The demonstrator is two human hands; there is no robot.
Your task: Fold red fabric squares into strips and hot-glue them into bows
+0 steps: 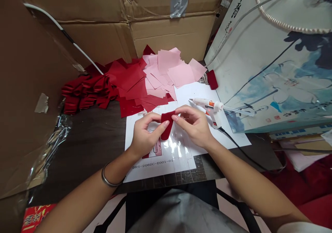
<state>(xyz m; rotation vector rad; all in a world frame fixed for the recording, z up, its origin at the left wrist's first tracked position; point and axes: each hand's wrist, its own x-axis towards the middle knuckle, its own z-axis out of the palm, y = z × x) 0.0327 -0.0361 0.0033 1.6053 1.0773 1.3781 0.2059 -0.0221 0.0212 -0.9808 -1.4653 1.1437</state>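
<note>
My left hand (146, 134) and my right hand (193, 125) both pinch a folded piece of dark red fabric (166, 125) between their fingertips, above a white printed sheet (160, 160) covered with clear plastic. Just beyond my right hand lies a white hot glue gun (209, 108) with an orange tip-side part, its black cord running toward the lower right. Behind my hands are piled dark red squares (131, 82), pink squares (168, 70) and a row of folded red pieces (83, 91).
A large printed paper bag (269, 66) with a pearl-style handle leans at the right. Cardboard boxes (166, 32) stand behind and to the left of the dark tabletop (95, 136). Crumpled clear plastic (57, 136) lies at the table's left edge.
</note>
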